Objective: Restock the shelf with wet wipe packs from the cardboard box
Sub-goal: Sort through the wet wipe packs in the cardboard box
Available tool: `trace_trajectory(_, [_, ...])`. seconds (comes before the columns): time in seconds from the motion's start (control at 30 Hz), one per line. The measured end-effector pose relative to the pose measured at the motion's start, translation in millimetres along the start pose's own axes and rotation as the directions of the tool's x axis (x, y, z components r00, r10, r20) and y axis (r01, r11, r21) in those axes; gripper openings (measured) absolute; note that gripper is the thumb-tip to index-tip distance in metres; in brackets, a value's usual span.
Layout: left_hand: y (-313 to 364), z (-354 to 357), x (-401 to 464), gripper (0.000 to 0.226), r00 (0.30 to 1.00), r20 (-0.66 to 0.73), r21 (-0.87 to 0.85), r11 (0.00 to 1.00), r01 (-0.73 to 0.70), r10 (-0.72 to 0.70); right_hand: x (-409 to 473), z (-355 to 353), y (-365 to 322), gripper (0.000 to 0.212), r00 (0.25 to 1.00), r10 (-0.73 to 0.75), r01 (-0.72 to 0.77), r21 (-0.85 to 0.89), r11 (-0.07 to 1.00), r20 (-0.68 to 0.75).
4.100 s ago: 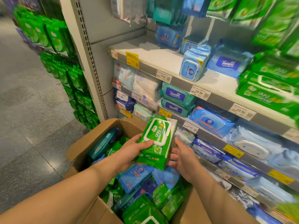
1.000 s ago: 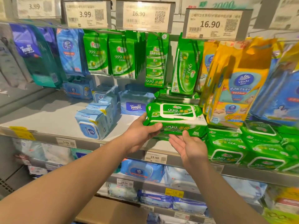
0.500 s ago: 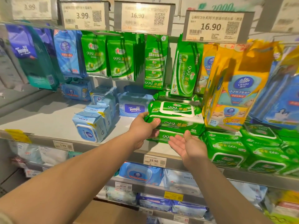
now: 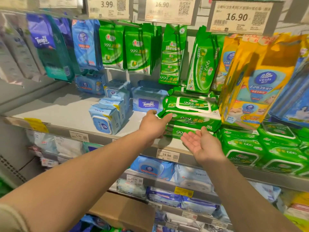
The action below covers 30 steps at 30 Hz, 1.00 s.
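Both hands have backed off the green wipe pack (image 4: 192, 113) since half a second ago, when the left palm was cupped round its left end; the pack now sits on the shelf (image 4: 66, 111), stacked on another green pack (image 4: 177, 133) of the same kind. Left hand (image 4: 154, 125) has fingers loosely spread, holding nothing, fingertips just touching or just short of the top pack's left corner, can't tell which. Right hand (image 4: 200, 144) is palm up, fingers relaxed and spread, empty, just in front of the lower pack. Top pack lies flat, lid up, label facing out, a bit skewed with its left end angled toward the front edge. To finish the placement well, I'd judge a light push with the left fingers on that left corner would square it over the pack below, keeping the front label flush with the neighbouring green stacks (image 4: 242, 148) to the right. Risk looks low; the soft pack could slide off the one beneath if shoved hard. Blue Tempo pack (image 4: 148, 102) sits just left behind, small blue packs (image 4: 107, 118) further left. Yellow packs (image 4: 250, 91) hang right above. Cardboard box (image 4: 123, 213) is below, edge only visible; next pack comes from there.
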<state>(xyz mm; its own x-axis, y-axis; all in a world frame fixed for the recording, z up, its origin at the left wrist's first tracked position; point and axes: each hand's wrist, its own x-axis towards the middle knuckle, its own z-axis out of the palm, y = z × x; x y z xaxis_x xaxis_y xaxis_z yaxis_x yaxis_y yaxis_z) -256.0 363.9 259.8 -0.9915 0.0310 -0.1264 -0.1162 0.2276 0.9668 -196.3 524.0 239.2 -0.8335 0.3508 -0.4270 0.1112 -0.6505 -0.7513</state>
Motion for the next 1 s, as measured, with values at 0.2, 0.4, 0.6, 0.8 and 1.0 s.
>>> trace_trajectory(0.2, [-16.8, -41.7, -45.2, 0.045, 0.995, 0.09, 0.139, 0.989, -0.044, 0.031, -22.9, -5.0, 31.7, 0.027, 0.981, -0.157, 0.19, -0.425, 0.885, 0.112])
trace_trajectory(0.4, [-77.8, -105.1, -98.5, 0.038, 0.989, 0.149, 0.217, 0.975, -0.038, 0.005, -46.7, -30.9, 98.3, 0.033, 0.863, -0.28, 0.5, -0.794, 0.345, 0.421])
trace_trajectory(0.6, [-142.7, -165.5, -145.2, 0.06, 0.955, 0.288, 0.565, 0.818, -0.107, -0.073, -88.9, -31.8, 158.7, 0.026, 0.732, -0.094, 0.681, -0.726, 0.094, 0.674])
trace_trajectory(0.8, [-203.9, -222.7, -188.0, 0.091, 0.931, 0.282, 0.692, 0.722, -0.029, -0.233, -115.7, -28.3, 213.1, 0.056, 0.708, 0.123, 0.701, -0.713, -0.004, 0.695])
trace_trajectory(1.0, [-250.7, -266.4, -232.2, 0.101, 0.913, 0.289, 0.782, 0.621, -0.051, -0.289, -148.8, -36.2, 262.7, 0.056, 0.696, 0.274, 0.704, -0.706, -0.078, 0.664])
